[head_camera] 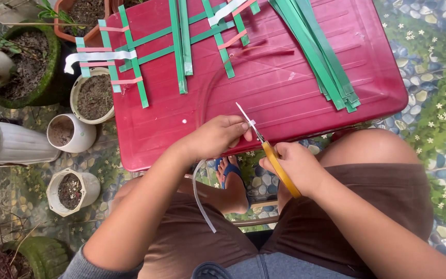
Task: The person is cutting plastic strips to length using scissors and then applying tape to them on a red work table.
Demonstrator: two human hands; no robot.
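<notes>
A white strip (202, 199) is pinched taut in the left hand (218, 137) so the scissors (264, 147), gripped in the right hand (295, 165), are presented squarely above the red table (285, 103).

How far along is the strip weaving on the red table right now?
Already done: a partly woven lattice of green, pink and white strips lies on the red plastic table. In hand: the left hand holds a white strip while the right hand cuts it with yellow-handled scissors. Left: a loose bundle of green strips remains unwoven, and the lattice looks sparse.
</notes>
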